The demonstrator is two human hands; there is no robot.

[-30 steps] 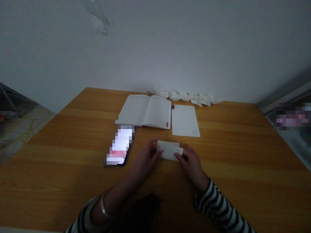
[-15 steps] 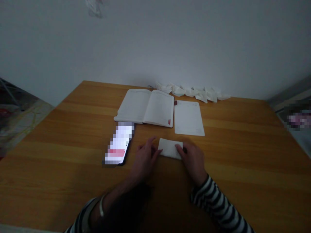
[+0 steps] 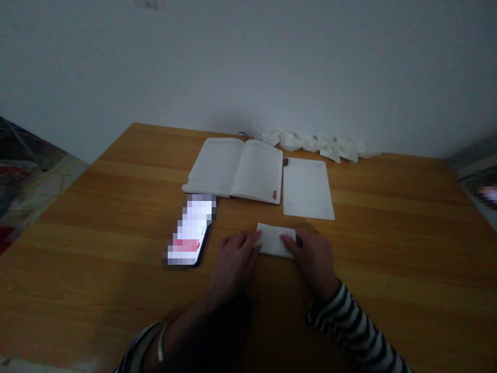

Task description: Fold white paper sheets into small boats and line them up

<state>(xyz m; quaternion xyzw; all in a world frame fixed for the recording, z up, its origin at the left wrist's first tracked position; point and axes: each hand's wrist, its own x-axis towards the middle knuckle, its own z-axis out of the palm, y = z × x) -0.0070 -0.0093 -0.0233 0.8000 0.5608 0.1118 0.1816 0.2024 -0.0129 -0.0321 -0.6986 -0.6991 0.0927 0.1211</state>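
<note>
A small folded piece of white paper (image 3: 275, 242) lies near the table's middle, between my two hands. My left hand (image 3: 236, 259) pinches its left edge, fingers bent and thumb close to the index finger. On the right edge, my right hand (image 3: 313, 256) grips the paper with the thumb on top and the other fingers curled behind it. Beyond my hands a loose sheet of paper (image 3: 308, 189) rests flat, beside an open notebook (image 3: 256, 168) with blank-looking pages.
A phone (image 3: 190, 233) with a lit, blurred screen lies left of my left hand. Several crumpled or folded white papers (image 3: 310, 142) form a row along the wall (image 3: 248, 62) at the back. All of this is on a wooden table (image 3: 388, 228).
My left hand's fingers have closed in on the left edge of the folded paper; the index finger was raised before. My right hand keeps its grip. The view has shifted slightly.
</note>
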